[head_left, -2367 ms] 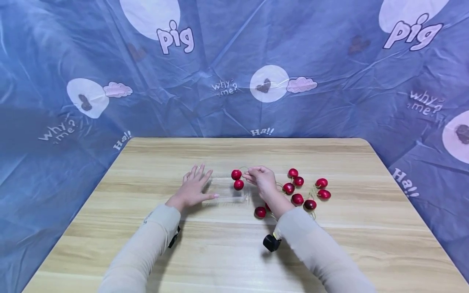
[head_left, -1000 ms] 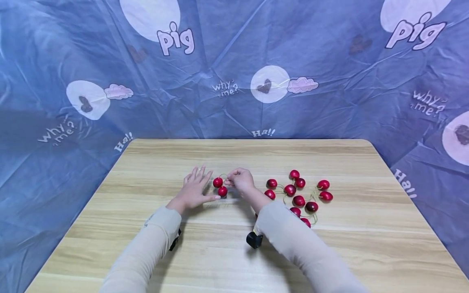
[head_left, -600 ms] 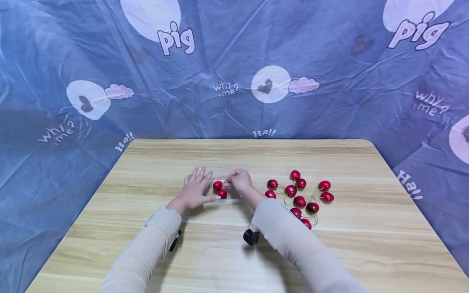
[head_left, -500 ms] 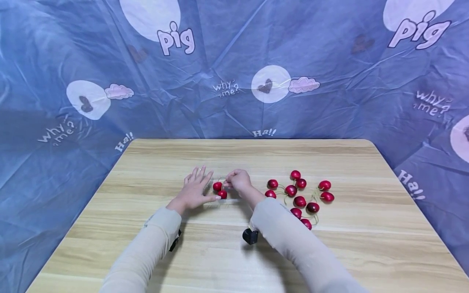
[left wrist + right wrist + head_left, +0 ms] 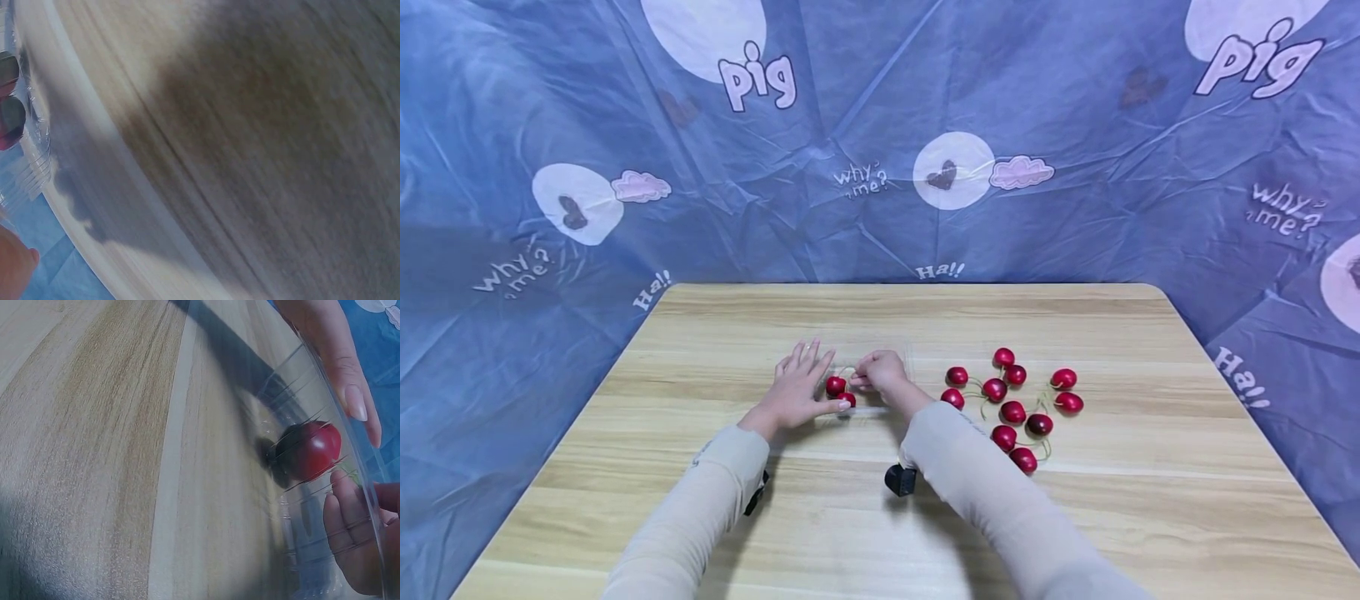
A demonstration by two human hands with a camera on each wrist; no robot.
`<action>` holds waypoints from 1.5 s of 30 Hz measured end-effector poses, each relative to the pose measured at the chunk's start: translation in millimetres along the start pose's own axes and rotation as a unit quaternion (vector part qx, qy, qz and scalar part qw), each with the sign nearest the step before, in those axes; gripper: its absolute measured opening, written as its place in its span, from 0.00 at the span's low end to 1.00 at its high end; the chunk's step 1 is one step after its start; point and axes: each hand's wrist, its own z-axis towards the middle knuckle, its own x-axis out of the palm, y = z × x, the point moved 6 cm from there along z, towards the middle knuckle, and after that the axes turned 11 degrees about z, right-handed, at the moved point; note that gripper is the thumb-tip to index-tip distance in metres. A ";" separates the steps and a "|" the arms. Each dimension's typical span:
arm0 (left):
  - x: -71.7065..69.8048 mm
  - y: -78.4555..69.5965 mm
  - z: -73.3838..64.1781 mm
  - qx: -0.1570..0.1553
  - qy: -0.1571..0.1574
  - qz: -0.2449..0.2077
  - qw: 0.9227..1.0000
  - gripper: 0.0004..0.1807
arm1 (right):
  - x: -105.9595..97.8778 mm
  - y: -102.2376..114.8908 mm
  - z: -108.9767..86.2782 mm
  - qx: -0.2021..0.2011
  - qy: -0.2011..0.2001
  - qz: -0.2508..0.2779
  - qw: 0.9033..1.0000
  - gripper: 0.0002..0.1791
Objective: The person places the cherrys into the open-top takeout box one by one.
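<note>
A clear plastic box (image 5: 880, 411) lies on the table, its outline faint in the head view. My left hand (image 5: 793, 392) rests at its left end with fingers spread, the thumb over the near rim. Inside, my right hand (image 5: 880, 372) pinches the green stem of a pair of red cherries (image 5: 836, 386), which hang close to the left thumb. Through the ribbed wall (image 5: 294, 544) in the right wrist view, one cherry (image 5: 312, 450) shows low near the bottom; whether it touches cannot be told. The left wrist view catches two dark cherries (image 5: 9, 119) at its edge.
Several red cherries (image 5: 1012, 412) with joined green stems lie loose to the right of the box. The wooden table (image 5: 820, 533) ends at a blue printed cloth (image 5: 865, 233) behind. A black wrist camera (image 5: 900, 480) sits under the right sleeve.
My right hand has carried the pair of cherries leftward and down into the box, close to the left thumb. The left hand has stayed put. More loose cherries show beside the right sleeve.
</note>
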 end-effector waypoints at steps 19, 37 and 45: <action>-1.5 -0.5 1.4 -0.002 -0.005 -0.005 1.000 0.50 | 6.3 3.0 -1.5 -0.012 0.021 -0.047 0.999 0.05; 2.6 0.6 0.4 -0.010 0.000 -0.014 1.000 0.52 | -1.9 13.4 -9.3 -0.018 0.050 -0.061 0.997 0.09; 2.2 1.0 0.4 -0.012 -0.002 -0.014 1.000 0.51 | -4.8 17.0 -16.6 -0.019 0.055 -0.051 0.997 0.11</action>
